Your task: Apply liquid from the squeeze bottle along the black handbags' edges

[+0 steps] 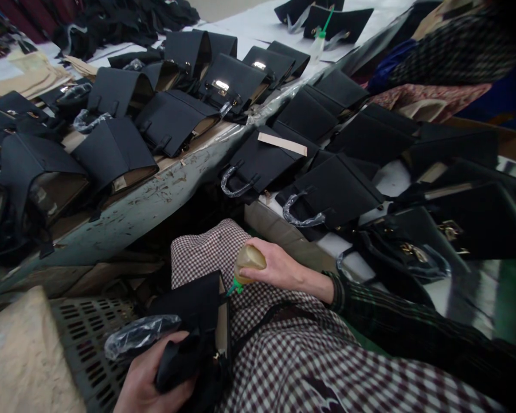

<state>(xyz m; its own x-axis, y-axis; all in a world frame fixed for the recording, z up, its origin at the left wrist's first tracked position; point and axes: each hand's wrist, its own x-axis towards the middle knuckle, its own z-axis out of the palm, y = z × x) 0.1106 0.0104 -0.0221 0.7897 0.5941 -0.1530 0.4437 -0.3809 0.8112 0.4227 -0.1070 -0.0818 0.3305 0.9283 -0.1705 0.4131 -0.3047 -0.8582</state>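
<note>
My right hand (pixel 279 267) is closed round a squeeze bottle (pixel 250 259) of yellowish liquid. The bottle is tipped over, and its green nozzle (pixel 235 287) points down at the upper edge of a black handbag (pixel 189 298); I cannot tell whether the tip touches it. That handbag rests on my lap over a checked apron (pixel 301 355). My left hand (pixel 148 373) grips black material at the near end of the bag. Beside those fingers lies a handle wrapped in clear plastic (pixel 141 334).
On the left, a worn bench (pixel 155 201) bears several black handbags (pixel 167 117). More handbags (pixel 335 189) crowd the table at right. A plastic crate (pixel 83 344) stands at my left. Another green-tipped bottle (pixel 318 46) stands at the back.
</note>
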